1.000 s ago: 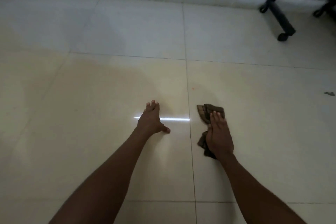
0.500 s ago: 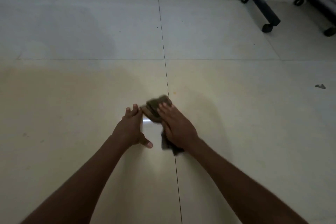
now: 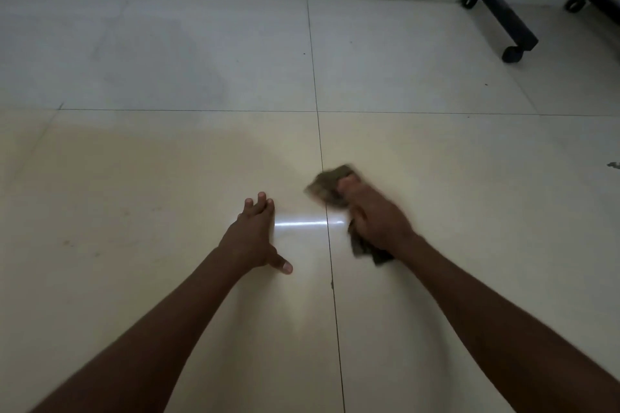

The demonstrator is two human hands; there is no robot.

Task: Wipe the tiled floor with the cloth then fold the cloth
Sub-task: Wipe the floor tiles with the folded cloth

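The left hand (image 3: 253,240) rests palm-down on the tiled floor (image 3: 167,178), fingers extended. The right hand (image 3: 377,214), arm outstretched and motion-blurred, presses the crumpled cloth (image 3: 330,186) down, fingers curled over it.

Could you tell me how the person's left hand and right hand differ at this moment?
The left hand lies flat and bare on the tiled floor, fingers straight; the right hand presses the cloth. The left hand looks sharp, the right hand blurred. They sit on opposite sides of a tile joint. Both are palm down.
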